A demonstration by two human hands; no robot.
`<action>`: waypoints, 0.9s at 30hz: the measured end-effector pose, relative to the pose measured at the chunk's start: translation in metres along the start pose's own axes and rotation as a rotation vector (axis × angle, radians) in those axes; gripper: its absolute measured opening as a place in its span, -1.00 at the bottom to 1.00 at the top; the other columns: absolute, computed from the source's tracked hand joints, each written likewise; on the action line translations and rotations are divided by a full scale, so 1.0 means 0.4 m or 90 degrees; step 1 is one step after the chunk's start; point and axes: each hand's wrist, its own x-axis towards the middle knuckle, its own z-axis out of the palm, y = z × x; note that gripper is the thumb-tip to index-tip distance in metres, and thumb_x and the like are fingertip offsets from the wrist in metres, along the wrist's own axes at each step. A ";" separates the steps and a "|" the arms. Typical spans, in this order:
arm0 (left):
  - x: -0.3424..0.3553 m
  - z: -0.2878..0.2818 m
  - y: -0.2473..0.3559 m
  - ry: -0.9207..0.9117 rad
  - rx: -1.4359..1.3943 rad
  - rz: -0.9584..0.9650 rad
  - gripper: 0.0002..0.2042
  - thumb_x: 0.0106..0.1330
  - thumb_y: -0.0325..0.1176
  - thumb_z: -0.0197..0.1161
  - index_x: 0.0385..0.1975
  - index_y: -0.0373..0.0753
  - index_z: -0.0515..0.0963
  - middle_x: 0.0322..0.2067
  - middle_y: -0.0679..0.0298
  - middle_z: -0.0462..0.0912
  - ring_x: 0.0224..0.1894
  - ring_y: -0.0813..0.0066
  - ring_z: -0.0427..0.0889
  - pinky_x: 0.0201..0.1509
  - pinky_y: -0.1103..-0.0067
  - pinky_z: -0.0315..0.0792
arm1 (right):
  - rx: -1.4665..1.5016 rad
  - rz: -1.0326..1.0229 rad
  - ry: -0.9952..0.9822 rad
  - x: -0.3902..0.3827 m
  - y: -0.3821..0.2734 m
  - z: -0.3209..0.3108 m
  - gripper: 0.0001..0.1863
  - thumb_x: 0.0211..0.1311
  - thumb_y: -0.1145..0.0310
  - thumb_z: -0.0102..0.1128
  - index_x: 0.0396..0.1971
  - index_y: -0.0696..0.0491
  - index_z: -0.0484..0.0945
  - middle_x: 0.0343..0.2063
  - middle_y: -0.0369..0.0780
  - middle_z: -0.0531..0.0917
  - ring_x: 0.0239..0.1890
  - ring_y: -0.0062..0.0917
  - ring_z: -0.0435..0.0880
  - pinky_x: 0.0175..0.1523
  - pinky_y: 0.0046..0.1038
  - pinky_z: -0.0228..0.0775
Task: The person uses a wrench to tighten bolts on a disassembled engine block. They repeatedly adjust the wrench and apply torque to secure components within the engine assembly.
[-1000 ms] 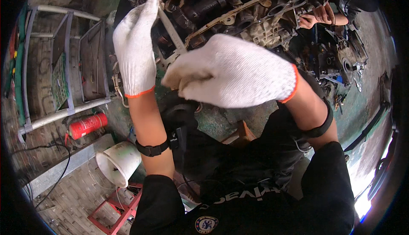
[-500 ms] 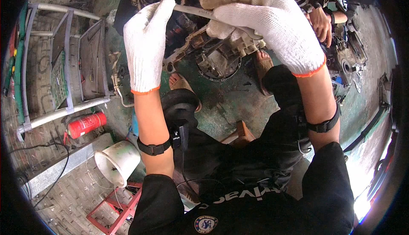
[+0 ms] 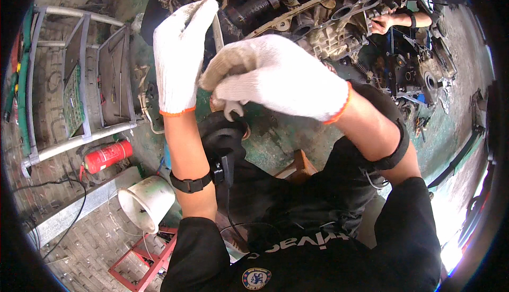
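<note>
Both my hands wear white knit gloves with orange cuffs. My left hand is raised and closed, its fingertips pinching the upper end of a steel wrench. Lower down, my right hand wraps its fingers round the same wrench, hiding the middle of the shaft. The wrench's open jaw sticks out below the right glove. Beyond my hands lies a greasy engine with dark shafts and a pale metal casing; my right glove covers part of what is below it.
At the right, another person's bare hand touches the engine's casing. Loose metal parts lie on the floor there. On my left are a metal rack, a red fire extinguisher, a white bucket and a red frame.
My right hand has moved left and down, and the wrench has swung from nearly level to steep. My left hand stays about where it was. The other person's hand has moved up and left to the engine.
</note>
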 end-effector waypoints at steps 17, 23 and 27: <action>-0.011 0.006 0.018 0.051 -0.149 -0.069 -0.68 0.36 -0.25 0.34 -0.08 -0.41 0.69 -0.23 0.26 0.76 -0.17 0.59 0.63 0.01 0.63 0.46 | -0.227 -0.104 -0.075 -0.001 -0.013 0.031 -0.76 0.23 0.52 0.15 -0.12 0.19 0.66 -0.36 -0.24 0.76 -0.30 -0.63 0.71 -0.15 -0.54 0.54; -0.006 0.006 0.001 0.066 -0.042 -0.017 -0.63 0.38 -0.20 0.32 -0.08 -0.45 0.67 -0.21 0.18 0.77 -0.16 0.55 0.64 0.04 0.58 0.47 | -0.123 -0.004 0.045 -0.023 -0.060 -0.010 -0.67 0.23 0.52 0.09 -0.03 0.25 0.65 -0.48 -0.28 0.66 -0.46 -0.67 0.59 -0.32 -0.60 0.45; -0.001 0.006 -0.016 0.056 -0.037 -0.026 -0.63 0.38 -0.19 0.32 -0.10 -0.45 0.68 -0.25 0.17 0.77 -0.18 0.57 0.63 0.01 0.58 0.47 | -0.090 -0.061 0.150 -0.056 -0.092 -0.047 -0.63 0.25 0.41 0.12 0.02 0.20 0.65 -0.51 -0.33 0.67 -0.51 -0.76 0.54 -0.40 -0.68 0.34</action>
